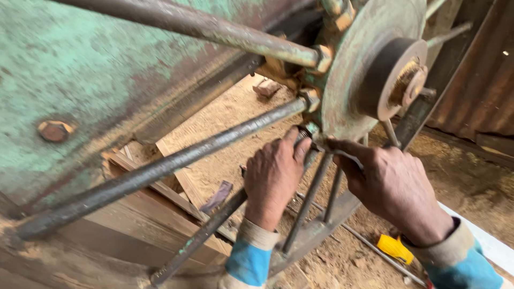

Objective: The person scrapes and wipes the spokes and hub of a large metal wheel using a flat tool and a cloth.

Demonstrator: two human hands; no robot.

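Item: lower steel rod (214, 222) of an old green-painted machine, seen from the head view. The rod's long axis is set on a diagonal, from the lower left near the wooden planks (160, 214) up to the right, where its threaded end meets the rim of a round metal disc (364, 69). The left hand (273, 176) is laid over the upper end of this rod, fingers curled loosely about it and fingertips pressed at the nut (306, 131) beside the disc; the grip is partly closed. The right hand (391, 184) is placed just right of the same joint, thumb and forefinger pinched toward the nut; whether something small is held there cannot be told. The two hands are nearly touching at the joint. Two further rods are recorded above, a middle rod (160, 171) and an upper rod (214, 29), both running roughly parallel to the first and bolted at the disc. A dark hub (393, 77) is mounted at the disc's centre. Sawdust-covered ground (225, 128) lies beneath, with a yellow-handled tool (395, 249) lying near the right wrist. Both sleeves are blue with pale cuffs.
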